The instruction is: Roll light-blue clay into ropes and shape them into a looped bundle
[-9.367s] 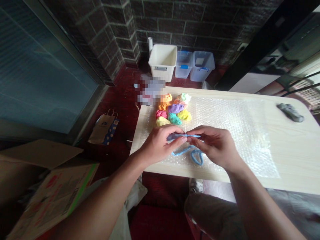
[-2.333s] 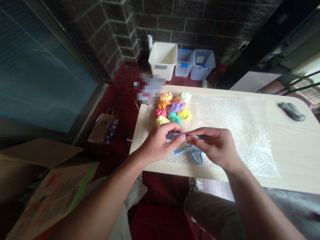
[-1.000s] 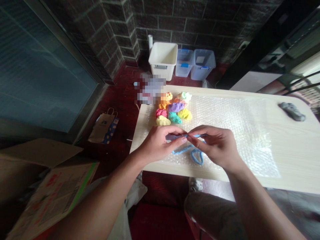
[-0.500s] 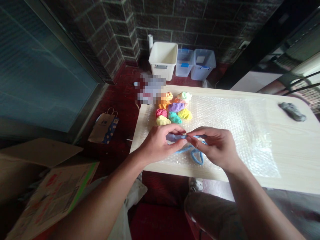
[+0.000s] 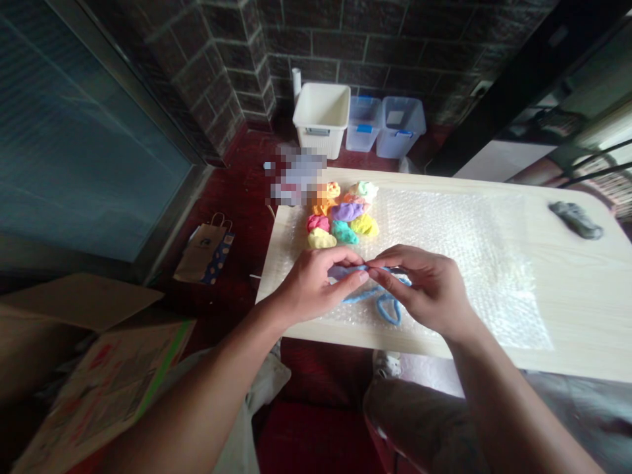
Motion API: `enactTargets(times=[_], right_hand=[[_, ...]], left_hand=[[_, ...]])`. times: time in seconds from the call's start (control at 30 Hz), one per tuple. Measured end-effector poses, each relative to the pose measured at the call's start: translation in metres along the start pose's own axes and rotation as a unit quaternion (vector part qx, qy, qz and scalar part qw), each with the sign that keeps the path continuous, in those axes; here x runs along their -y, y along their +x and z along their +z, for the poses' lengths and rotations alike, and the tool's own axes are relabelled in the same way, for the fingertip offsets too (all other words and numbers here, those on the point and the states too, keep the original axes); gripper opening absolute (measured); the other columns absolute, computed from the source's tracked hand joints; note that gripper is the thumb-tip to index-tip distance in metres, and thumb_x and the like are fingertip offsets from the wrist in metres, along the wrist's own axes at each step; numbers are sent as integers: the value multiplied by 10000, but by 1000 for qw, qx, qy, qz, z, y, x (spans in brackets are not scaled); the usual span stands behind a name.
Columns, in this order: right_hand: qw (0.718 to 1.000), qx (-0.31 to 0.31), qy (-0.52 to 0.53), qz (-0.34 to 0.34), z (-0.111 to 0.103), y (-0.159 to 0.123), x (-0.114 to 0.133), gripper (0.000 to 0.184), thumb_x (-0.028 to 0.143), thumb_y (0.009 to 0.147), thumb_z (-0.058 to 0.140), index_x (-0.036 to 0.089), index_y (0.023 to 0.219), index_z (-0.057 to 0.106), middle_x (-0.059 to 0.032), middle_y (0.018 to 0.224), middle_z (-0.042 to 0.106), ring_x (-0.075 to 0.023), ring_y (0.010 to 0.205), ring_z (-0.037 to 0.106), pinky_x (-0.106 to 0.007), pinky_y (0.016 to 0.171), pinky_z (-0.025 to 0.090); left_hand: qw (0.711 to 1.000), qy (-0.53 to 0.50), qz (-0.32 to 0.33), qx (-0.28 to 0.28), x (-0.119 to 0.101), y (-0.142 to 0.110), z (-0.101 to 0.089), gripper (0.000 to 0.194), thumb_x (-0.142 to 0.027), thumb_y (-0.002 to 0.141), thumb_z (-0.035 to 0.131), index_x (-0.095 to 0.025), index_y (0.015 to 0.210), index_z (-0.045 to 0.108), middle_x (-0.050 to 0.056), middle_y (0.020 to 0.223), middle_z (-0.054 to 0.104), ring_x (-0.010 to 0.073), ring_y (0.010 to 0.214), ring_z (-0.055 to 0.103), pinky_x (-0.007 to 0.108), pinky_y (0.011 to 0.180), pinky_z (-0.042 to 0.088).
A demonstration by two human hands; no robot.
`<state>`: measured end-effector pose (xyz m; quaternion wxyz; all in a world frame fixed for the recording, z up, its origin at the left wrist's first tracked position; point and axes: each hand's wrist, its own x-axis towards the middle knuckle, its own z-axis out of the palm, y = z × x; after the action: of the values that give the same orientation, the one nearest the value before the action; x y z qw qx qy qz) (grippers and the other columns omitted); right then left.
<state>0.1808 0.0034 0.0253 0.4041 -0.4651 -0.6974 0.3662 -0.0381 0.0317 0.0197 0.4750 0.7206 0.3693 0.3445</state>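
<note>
A strip of blue modelling clay (image 5: 348, 270) is pinched between both hands above the bubble wrap. My left hand (image 5: 312, 282) is closed on it between thumb and forefinger, with a wider bluish part inside the palm. My right hand (image 5: 428, 284) pinches the strip right beside the left fingertips, and a thin length shows under its fingers. Below the hands a rolled blue clay strand (image 5: 363, 297) and a loop of blue clay (image 5: 392, 321) lie on the wrap. Just beyond are lumps of clay: purple (image 5: 347, 211), teal (image 5: 344, 232), yellow (image 5: 364, 226), red (image 5: 318, 224) and others.
Bubble wrap (image 5: 459, 257) covers much of the pale wooden table (image 5: 587, 296). A dark grey lump (image 5: 577, 220) lies at the table's right end. Behind stand a white bin (image 5: 323, 135) and two clear boxes (image 5: 401, 135). An open cardboard box (image 5: 113, 375) stands at left.
Both hands stay in nearly the same place, shifting only slightly as the fingertips work along the clay. The thin part that stuck out straight at the right earlier now bends down under my right fingers.
</note>
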Motion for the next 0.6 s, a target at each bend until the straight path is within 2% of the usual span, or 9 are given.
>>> enactTargets(times=[0.1,0.23,0.33,0.43,0.6], right_hand=[[1000,-7,3,24,1,-1,-1,84,260,952,780,214,1011,819,-66,959,808,-209,859,751,-327,765,565],[999,-3,39,35,2,-2,-3,116,260,945,785,226,1051,819,-67,1000,819,-223,899,761,-334,795,582],[999,2,51,17,2,-2,-3,131,237,933,793,238,1058,832,-69,1019,824,-230,907,768,-344,806,594],[999,-1,27,17,1,-3,-2,101,230,918,804,237,1011,842,-62,951,825,-217,836,759,-323,734,594],[999,0,0,54,2,-5,-2,88,263,918,788,224,978,839,-62,890,826,-222,782,754,-285,609,600]], left_hand=[[999,-10,6,-31,2,0,2,252,-259,865,808,-153,1078,724,45,999,795,152,918,748,218,821,586],[1000,6,8,-28,2,0,0,95,-208,915,737,-165,999,751,36,960,799,141,889,746,209,800,580],[1000,16,4,-22,1,-1,-2,110,-256,947,709,-173,998,760,38,953,795,153,874,739,199,697,562],[999,28,3,-14,0,-2,-2,138,-282,967,681,-171,999,756,42,953,791,161,873,732,203,661,549],[998,60,33,-17,0,0,0,101,-212,924,701,-175,1009,737,42,974,793,173,903,737,256,803,578]])
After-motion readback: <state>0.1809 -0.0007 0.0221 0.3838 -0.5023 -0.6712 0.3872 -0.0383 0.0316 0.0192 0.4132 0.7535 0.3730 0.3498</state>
